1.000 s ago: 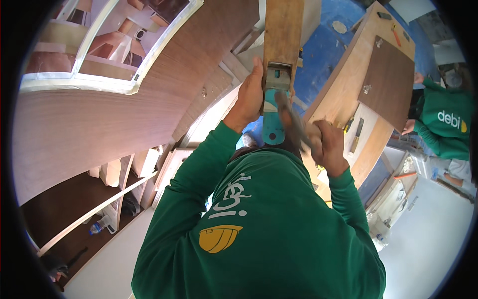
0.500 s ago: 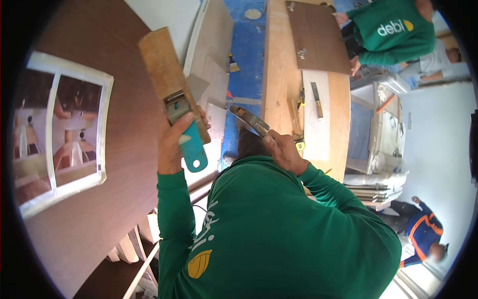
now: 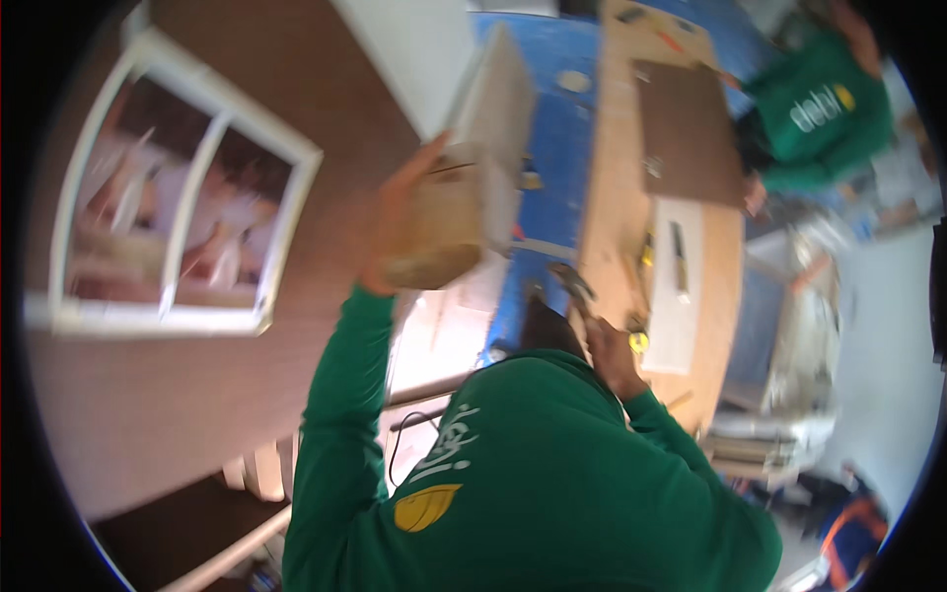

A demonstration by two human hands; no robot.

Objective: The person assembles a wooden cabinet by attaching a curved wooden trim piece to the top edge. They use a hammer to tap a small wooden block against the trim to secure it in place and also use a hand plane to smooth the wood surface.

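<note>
A green long-sleeved fabric top [image 3: 582,474], lower centre, has 2 plain sleeves [image 3: 342,395], white lettering [image 3: 456,435] and 1 yellow rounded emblem [image 3: 426,507] left of centre.

Looks like a woodworking workshop, judging by a hammer [image 3: 574,286], a wooden block [image 3: 439,227] and a long tabletop [image 3: 614,148] carrying a brown panel [image 3: 691,133] and tape measure [image 3: 638,342].

so it's one wide fisheye, the left of a head-worn pair, staring steeply down over the wearer's green long-sleeved top [image 3: 582,464], which is super close and fills the bottom middle. the left hand [image 3: 395,212] and right hand [image 3: 614,359] sit a bit further out, while the workbench [image 3: 717,286] stretches away up the right and a brown wood panel [image 3: 168,414] bends along the left rim.
</note>
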